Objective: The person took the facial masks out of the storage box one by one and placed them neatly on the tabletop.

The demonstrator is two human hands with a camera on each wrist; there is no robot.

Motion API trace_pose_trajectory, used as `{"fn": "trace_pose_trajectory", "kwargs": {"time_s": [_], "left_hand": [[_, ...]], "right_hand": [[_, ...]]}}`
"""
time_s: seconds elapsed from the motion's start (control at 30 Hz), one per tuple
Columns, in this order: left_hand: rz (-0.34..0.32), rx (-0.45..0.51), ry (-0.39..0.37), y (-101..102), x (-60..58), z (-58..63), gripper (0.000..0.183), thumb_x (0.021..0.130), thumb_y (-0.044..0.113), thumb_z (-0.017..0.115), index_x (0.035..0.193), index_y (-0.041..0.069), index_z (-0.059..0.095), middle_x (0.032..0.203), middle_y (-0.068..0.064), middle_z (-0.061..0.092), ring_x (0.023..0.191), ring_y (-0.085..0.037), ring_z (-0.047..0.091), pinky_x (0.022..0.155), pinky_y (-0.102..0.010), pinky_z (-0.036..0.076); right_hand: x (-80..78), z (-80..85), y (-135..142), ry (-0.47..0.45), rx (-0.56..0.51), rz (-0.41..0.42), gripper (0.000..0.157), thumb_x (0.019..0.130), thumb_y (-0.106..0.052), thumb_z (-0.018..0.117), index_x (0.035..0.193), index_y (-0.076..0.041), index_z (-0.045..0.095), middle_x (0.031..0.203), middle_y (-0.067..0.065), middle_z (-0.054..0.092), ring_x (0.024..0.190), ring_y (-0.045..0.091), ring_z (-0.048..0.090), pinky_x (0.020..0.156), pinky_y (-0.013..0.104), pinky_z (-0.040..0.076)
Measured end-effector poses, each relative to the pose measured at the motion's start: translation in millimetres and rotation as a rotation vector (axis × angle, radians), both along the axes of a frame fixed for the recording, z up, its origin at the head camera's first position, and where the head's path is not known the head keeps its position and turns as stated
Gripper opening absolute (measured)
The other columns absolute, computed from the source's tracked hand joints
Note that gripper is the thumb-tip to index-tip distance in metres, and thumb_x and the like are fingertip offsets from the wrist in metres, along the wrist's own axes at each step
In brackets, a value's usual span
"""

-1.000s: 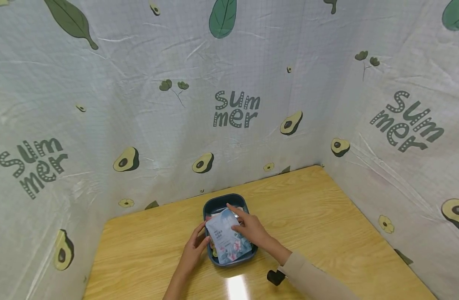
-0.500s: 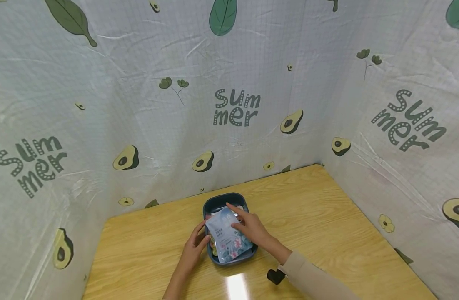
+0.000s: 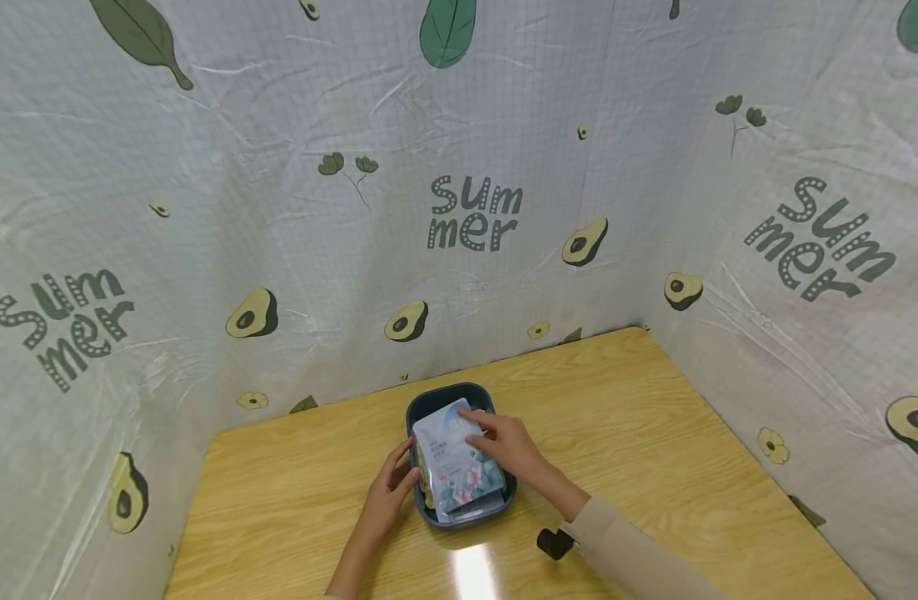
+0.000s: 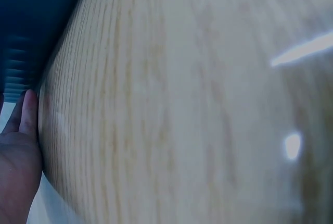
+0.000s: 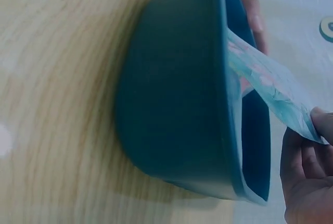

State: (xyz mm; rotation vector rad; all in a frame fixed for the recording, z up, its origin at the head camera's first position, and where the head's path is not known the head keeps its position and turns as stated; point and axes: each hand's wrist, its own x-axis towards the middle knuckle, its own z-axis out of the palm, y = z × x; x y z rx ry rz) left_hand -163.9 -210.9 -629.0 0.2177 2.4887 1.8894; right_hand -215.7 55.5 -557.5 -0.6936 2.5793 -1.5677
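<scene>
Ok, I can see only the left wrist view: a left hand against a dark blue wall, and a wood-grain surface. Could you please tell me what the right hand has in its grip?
Observer: The right hand pinches a flower-printed sachet by its edge.
Operator: Thank you. Is this sachet lying flat?
Observer: No, it slopes up out of the dark blue bin, with the held end above the rim.
Operator: And is there something else inside?
Observer: Yes, the head view shows another packet, partly covered by the sachet.
</scene>
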Motion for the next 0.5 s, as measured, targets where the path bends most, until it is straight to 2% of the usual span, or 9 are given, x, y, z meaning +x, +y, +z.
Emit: {"fn": "trace_pose_trajectory", "kwargs": {"time_s": [0.2,0.33,0.4,0.5], "left_hand": [[-0.004,0.015,-0.013,1.3,0.1,0.1,0.055,0.104,0.024,0.06,0.156,0.022,0.041,0.161,-0.015,0.037,0.136,-0.044,0.049,0.105,-0.058,0.046],[0.001,0.032,-0.019,1.8,1.0,2.2,0.055,0.104,0.023,0.061,0.155,0.021,0.042,0.16,-0.013,0.039,0.137,-0.044,0.049,0.106,-0.06,0.045],[0.0,0.038,-0.01,1.9,1.3,2.9,0.054,0.103,0.021,0.061,0.154,0.02,0.043,0.16,-0.015,0.039,0.136,-0.045,0.049,0.107,-0.061,0.044],[0.004,0.036,-0.012,1.9,1.5,3.4,0.054,0.104,0.021,0.061,0.154,0.019,0.043,0.16,-0.016,0.038,0.136,-0.045,0.049,0.108,-0.063,0.042]], "right_hand": [[-3.0,6.0,7.8,-0.047,-0.026,-0.001,0.046,0.097,-0.019,0.071,0.143,-0.022,0.061,0.135,0.01,0.065,0.08,0.01,0.062,0.068,0.021,0.054],[-6.1,11.4,13.4,-0.081,-0.055,-0.005,0.046,0.095,-0.016,0.073,0.14,-0.02,0.063,0.134,0.011,0.065,0.098,0.014,0.068,0.076,0.022,0.058],[-7.4,13.9,16.1,-0.087,-0.057,-0.014,0.044,0.094,-0.015,0.074,0.137,-0.02,0.065,0.132,0.01,0.066,0.102,0.016,0.068,0.079,0.023,0.058],[-9.1,16.9,20.8,-0.085,-0.058,-0.027,0.04,0.093,-0.013,0.075,0.132,-0.02,0.067,0.13,0.009,0.066,0.094,0.015,0.067,0.075,0.023,0.057]]}}
